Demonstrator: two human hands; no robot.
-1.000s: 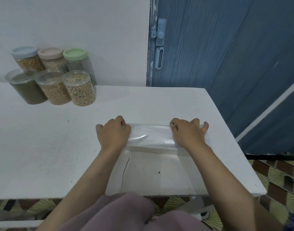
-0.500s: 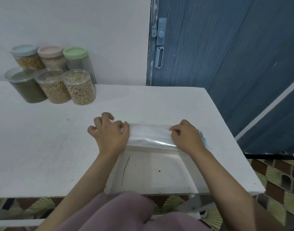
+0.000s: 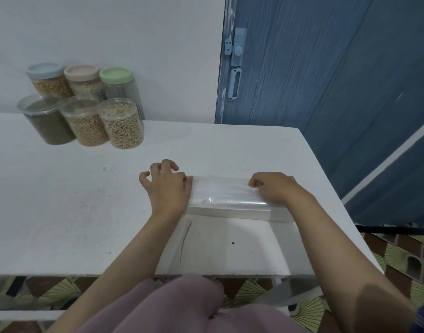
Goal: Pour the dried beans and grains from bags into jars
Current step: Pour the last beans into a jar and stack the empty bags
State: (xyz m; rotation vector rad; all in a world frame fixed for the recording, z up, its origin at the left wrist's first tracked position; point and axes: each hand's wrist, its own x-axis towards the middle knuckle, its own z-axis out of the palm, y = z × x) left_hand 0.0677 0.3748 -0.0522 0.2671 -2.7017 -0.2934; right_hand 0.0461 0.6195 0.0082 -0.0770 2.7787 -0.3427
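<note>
An empty clear plastic bag (image 3: 230,243) lies flat on the white table (image 3: 62,200), its near end hanging over the front edge. Its far end is rolled into a band (image 3: 221,194). My left hand (image 3: 166,188) presses the band's left end, thumb on the plastic and fingers curled above the table. At the right end, my right hand (image 3: 274,188) pinches the band with bent fingers. Several filled jars stand at the back left: one with dark green grain (image 3: 49,121), one with beige beans (image 3: 88,123), one with mixed beans (image 3: 123,123).
Behind those stand three taller jars with a blue lid (image 3: 45,70), a pink lid (image 3: 81,72) and a green lid (image 3: 116,75), against the white wall. A blue door (image 3: 326,80) is at the right. The table's right edge (image 3: 326,183) is close to my right hand.
The rolled band has grown slightly and come a little nearer to me. My left fingers have lifted and spread, and my right fingers have tucked in onto the fold.
</note>
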